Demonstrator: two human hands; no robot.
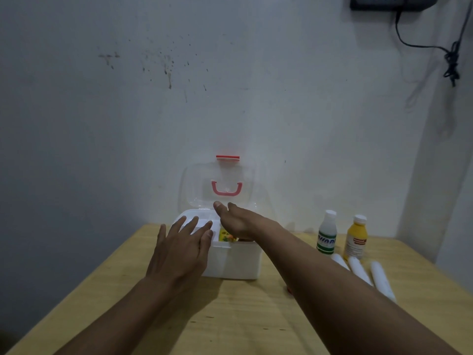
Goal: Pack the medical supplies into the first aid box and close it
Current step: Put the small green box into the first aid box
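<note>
A white first aid box (238, 260) stands open on the wooden table (243, 319), its clear lid (194, 185) with a pink handle raised against the wall. A yellow packet (225, 235) shows inside the box. My left hand (179, 254) hovers flat over the box's left front, fingers spread, holding nothing. My right hand (238, 221) reaches over the box's open top, fingers extended; nothing visible in it. To the right stand a clear bottle with a green label (327, 233) and a yellow bottle (355, 238), with three white rolls (359, 271) lying in front of them.
A stained white wall rises right behind the box. A black power strip (391, 2) with a dangling cable hangs at the top right. A small red object (289, 290) peeks out under my right forearm.
</note>
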